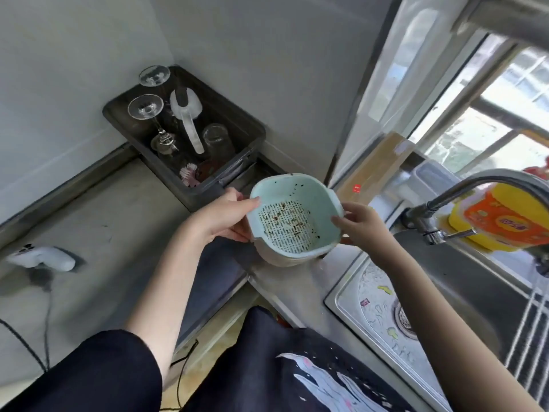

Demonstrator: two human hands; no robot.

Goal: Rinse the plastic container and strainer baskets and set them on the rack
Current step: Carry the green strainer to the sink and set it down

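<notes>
Head view: left hand [221, 217] and right hand [361, 224] each grip a rim of the food-flecked strainer [292, 221], tilted above the surface [104, 209] beside the sink [463, 292], probably heading for the tap [475, 188].

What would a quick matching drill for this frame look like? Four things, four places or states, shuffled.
Things:
1. strainer
2. wine glass
3. faucet
4. white remote

Places or states:
A. lying on the counter, far left
B. held by left hand and right hand
C. arching over the sink
D. upside down in the dark tray

Pairs: 1-B, 2-D, 3-C, 4-A
</notes>
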